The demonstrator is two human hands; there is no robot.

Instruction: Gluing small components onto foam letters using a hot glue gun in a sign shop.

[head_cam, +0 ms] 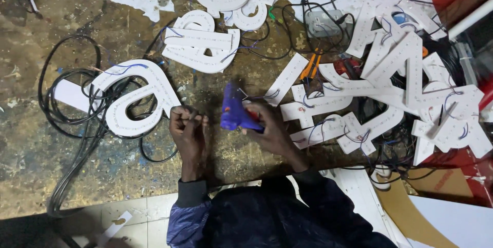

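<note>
Right hand (272,127) fingers gripping purple glue gun (233,112); left hand (187,130) fisted around black cable (192,116) (beside white letter (133,99)).

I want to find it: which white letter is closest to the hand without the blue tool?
The round looped letter lying beside the left hand; its edge almost meets the fingers, while the others lie farther off.

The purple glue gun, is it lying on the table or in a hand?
In a hand: the right hand grips the purple glue gun above the table.
</note>
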